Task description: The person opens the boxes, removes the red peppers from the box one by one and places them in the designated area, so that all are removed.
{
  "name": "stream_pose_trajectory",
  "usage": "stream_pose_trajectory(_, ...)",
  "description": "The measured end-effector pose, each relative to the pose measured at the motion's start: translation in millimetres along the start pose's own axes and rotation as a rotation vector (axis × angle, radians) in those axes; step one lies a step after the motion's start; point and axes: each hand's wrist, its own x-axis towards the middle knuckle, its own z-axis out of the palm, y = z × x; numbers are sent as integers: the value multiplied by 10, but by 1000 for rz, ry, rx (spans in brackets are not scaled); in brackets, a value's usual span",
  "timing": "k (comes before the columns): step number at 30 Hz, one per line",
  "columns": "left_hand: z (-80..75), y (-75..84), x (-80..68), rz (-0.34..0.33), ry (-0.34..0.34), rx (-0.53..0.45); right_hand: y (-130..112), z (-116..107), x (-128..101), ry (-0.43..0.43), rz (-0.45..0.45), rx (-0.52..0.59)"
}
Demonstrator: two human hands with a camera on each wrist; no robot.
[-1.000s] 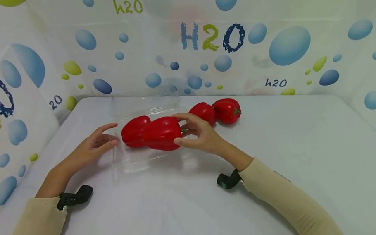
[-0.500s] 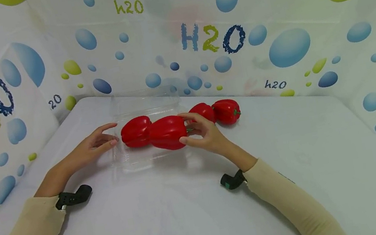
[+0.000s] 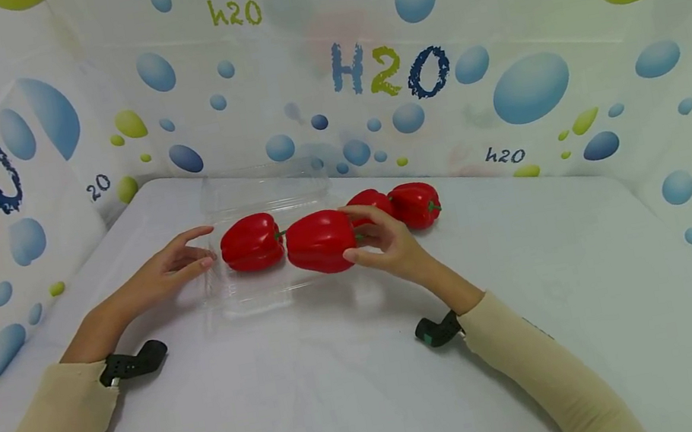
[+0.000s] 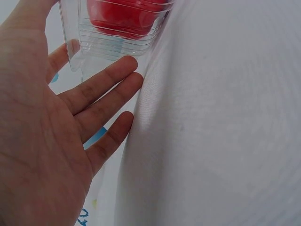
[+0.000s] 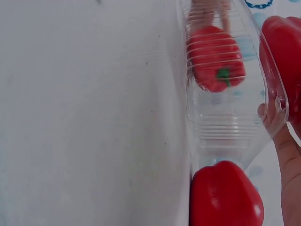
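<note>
A clear plastic clamshell tray (image 3: pixel 249 304) lies open on the white table, lid (image 3: pixel 264 184) raised behind. One red pepper (image 3: pixel 251 243) sits inside it, seen through the wall in the left wrist view (image 4: pixel 127 16) and the right wrist view (image 5: pixel 215 63). My right hand (image 3: pixel 352 232) grips a second red pepper (image 3: pixel 320 242) by its stem end, just over the tray's right part. My left hand (image 3: pixel 207 246) is open, its straight fingers (image 4: pixel 106 87) against the tray's left wall (image 4: pixel 117 44).
Two more red peppers (image 3: pixel 374 202) (image 3: pixel 415 204) lie on the table just right of the tray; one pepper (image 5: pixel 225 197) touches the tray's outer wall. Patterned curtain walls (image 3: pixel 500 65) close in the back and both sides. The white tabletop (image 3: pixel 351 400) stretches toward me.
My right hand has carried its pepper a little to the right, so it overlaps the pepper in the tray less. The left hand has stayed at the tray's left wall.
</note>
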Motion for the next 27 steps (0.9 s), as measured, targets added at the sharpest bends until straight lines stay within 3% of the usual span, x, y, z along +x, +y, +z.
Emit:
stream_pose_trajectory(9,6,32,-16,-32,3,-3,2,-49,-40,4,22,16)
stream_pose_trajectory(27,-2,19,4,-20,-5,-16,-14,-216,-153,0,-2,24)
